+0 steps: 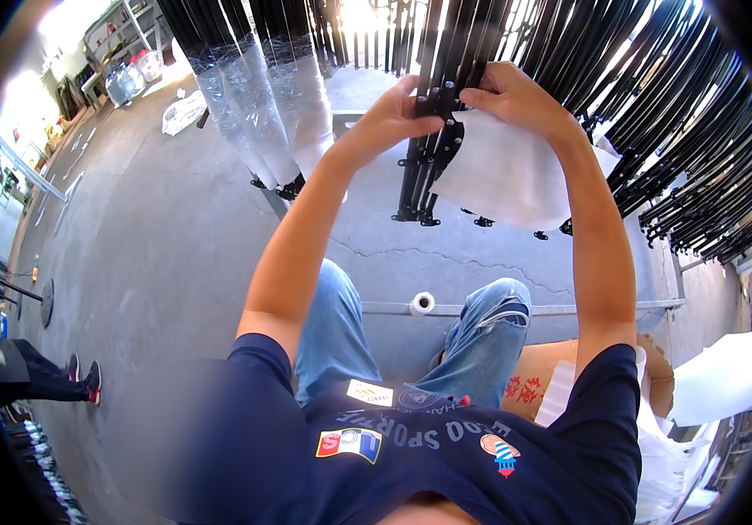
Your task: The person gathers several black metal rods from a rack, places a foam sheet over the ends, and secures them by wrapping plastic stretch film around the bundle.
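Observation:
A bundle of long black metal bars (424,175) with small brackets and holes at the lower ends hangs in front of me. My left hand (389,125) is closed round the bundle from its left side, the thumb across the front and the other fingers partly hidden behind. On the other side, my right hand (516,101) is closed on a white foam sheet (507,175), pinching its upper edge close against the bars. The sheet droops below this hand and covers part of the bars behind it.
Wrapped bars in clear film (262,114) hang at left, with many more black bars (691,131) at right. A white roll (422,304) stands by a low metal rail (568,308) between my knees. A cardboard box (538,372) sits lower right; another person's legs (52,372) show far left.

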